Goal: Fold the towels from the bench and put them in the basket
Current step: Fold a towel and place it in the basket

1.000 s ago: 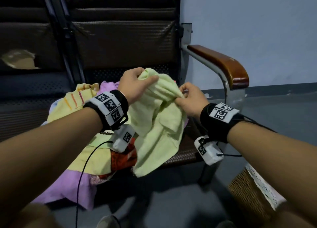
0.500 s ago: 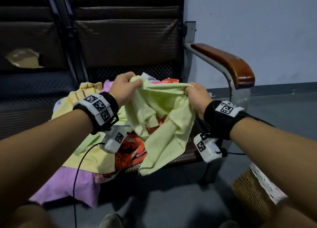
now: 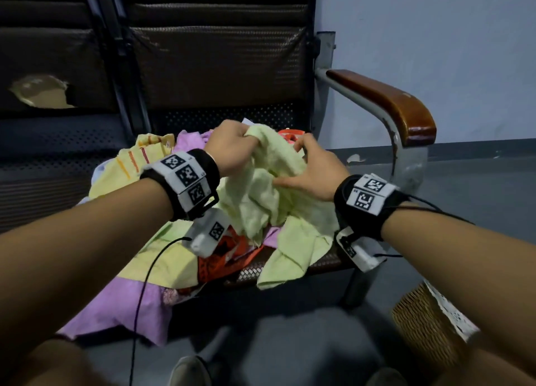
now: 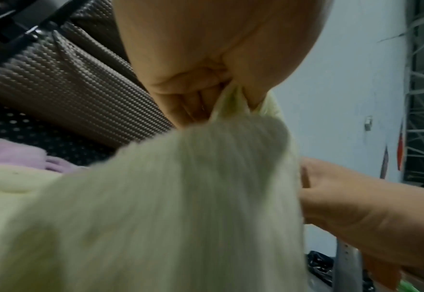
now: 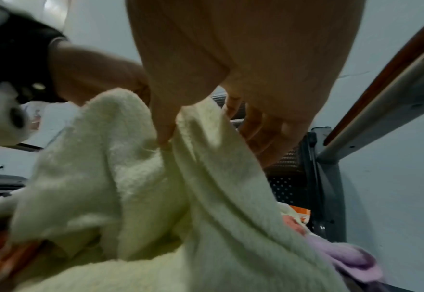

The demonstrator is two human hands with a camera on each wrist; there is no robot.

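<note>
While the left hand (image 3: 232, 150) pinches the pale green towel (image 3: 269, 200) above the bench (image 3: 290, 272), the right hand (image 3: 313, 171) clutches its bunched middle; purple (image 3: 121, 307), striped yellow (image 3: 130, 165) and orange (image 3: 220, 258) towels crowd underneath, and the wicker basket (image 3: 420, 324) stands on the floor at right.

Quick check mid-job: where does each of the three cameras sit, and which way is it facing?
Head: worn on the head, looks forward and down at the bench; both forearms and hands show.
Left wrist: under the left hand, looks along it at the pale green towel it grips.
Right wrist: under the right hand, looks along its fingers on the towel.
All views share the towel.
</note>
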